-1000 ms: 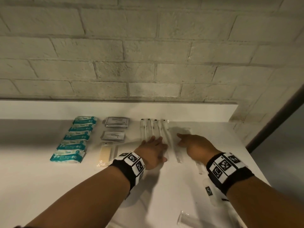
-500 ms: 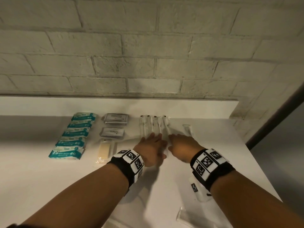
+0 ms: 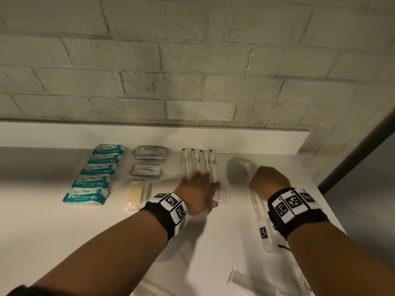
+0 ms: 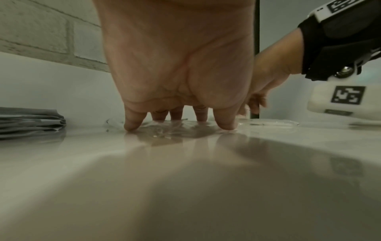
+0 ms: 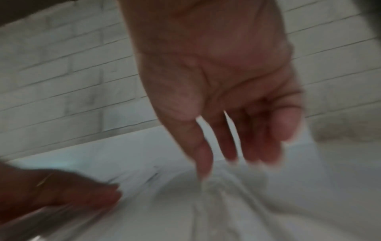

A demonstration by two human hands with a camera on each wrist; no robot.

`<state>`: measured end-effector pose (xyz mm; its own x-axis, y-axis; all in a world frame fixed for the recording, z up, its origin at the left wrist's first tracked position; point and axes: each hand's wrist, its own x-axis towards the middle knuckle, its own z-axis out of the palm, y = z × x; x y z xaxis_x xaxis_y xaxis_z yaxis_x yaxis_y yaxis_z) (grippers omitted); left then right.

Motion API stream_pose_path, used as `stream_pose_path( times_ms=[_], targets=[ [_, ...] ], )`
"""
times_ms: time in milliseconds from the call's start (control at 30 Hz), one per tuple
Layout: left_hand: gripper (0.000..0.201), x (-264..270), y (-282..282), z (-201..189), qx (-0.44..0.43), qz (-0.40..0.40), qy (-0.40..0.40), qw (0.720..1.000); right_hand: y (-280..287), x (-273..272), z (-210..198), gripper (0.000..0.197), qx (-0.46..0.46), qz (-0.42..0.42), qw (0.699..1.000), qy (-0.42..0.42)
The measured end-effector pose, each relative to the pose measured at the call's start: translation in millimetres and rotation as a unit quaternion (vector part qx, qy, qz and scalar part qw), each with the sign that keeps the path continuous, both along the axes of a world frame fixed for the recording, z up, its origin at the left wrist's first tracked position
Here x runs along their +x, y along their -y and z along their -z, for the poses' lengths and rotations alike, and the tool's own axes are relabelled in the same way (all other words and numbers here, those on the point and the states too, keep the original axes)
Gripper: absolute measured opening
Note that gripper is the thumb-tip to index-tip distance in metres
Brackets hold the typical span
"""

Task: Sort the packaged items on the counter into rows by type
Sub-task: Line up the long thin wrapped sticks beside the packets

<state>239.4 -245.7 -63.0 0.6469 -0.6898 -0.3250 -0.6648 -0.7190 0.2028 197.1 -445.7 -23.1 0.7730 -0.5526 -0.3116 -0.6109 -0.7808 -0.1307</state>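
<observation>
Several clear-wrapped toothbrushes [image 3: 199,162] lie side by side as a row on the white counter [image 3: 64,231]. My left hand [image 3: 201,178] lies flat on their near ends, fingers spread and pressing the wrappers [image 4: 164,128] down. To the right, one more wrapped toothbrush [image 3: 245,167] lies alone, running back under my right wrist. My right hand [image 3: 268,180] hovers over it, fingers [image 5: 206,156] hanging loosely downward, the index tip at the wrapper; this view is blurred. Left of the row stand a column of teal wipe packets [image 3: 96,174] and grey sachets [image 3: 150,153].
A pale packet [image 3: 135,194] lies in front of the grey sachets. A clear-wrapped comb [image 3: 241,280] lies near the front edge at right, another packet [image 3: 145,292] at the bottom edge. A brick wall [image 3: 192,71] backs the counter, whose right edge is close to my right arm.
My right hand went left to the toothbrush row, then drew back right to the lone wrapped toothbrush. My left hand stayed flat on the row.
</observation>
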Motion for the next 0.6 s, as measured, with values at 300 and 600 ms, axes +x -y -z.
stream_pose_path(
  times_ms=[300,600],
  targets=[
    [0.065,-3,-4,3,-0.018,0.005,0.062,0.998,-26,32,14,0.021,0.050,-0.085,0.994,0.052],
    [0.064,-5,-3,5,-0.040,-0.009,0.079,0.996,-35,52,23,0.032,0.106,-0.089,0.985,0.108]
  ],
)
